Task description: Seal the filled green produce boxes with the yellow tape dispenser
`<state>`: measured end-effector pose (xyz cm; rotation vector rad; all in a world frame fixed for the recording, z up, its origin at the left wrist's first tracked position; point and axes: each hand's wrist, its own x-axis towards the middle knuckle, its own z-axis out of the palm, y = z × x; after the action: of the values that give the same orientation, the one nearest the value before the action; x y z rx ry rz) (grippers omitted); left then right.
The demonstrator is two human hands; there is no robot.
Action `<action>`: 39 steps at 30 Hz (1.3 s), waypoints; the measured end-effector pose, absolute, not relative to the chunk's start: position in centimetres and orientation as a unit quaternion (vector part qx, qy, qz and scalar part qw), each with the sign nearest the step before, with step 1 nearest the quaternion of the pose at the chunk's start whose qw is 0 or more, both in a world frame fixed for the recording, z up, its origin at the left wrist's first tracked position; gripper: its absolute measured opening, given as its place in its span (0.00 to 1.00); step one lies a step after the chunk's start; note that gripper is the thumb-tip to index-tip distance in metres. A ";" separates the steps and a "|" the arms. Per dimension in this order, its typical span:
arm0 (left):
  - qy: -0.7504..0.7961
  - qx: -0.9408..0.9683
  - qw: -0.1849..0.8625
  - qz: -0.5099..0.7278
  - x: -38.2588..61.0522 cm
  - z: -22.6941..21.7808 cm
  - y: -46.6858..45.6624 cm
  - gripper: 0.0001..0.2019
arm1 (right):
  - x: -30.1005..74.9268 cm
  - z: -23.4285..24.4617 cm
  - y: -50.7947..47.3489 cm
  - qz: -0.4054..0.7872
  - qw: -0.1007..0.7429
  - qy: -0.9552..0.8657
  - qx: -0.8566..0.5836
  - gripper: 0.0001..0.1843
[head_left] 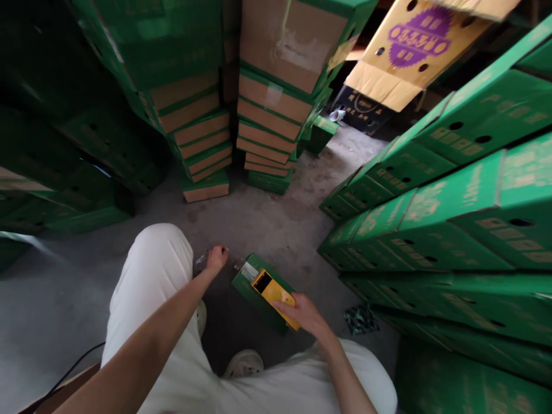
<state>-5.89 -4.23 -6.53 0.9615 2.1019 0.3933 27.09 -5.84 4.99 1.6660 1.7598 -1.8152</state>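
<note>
My right hand (302, 313) is wrapped round the lower end of a yellow handheld device (278, 298) with a dark screen-like panel at its far end. The device is held over a green cardboard box (250, 294) on the floor between my feet. A whitish strip, perhaps tape, shows on the far end of that box. To the left of the box, my left hand (216, 259) is closed with its fingers curled; what it holds, if anything, is hidden. Something small, clear and shiny (200, 260) shows beside that hand, close to my left knee.
Stacked green boxes (431, 230) form a wall on my right. More stacks of green and brown boxes (267, 123) stand ahead, and others (86, 172) are at left. A yellow carton with purple print (418, 40) is at upper right. A dark patterned item (361, 319) lies on the floor.
</note>
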 end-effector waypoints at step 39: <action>0.748 0.604 0.240 0.133 3.8 -6.8 -7.9 0.38 | 34.9 5.9 -8.4 -0.508 0.162 0.595 0.601 0.26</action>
<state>3.84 -7.85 -6.80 1.6543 2.0476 0.3640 34.94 -8.41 5.86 1.7152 1.6981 -1.4492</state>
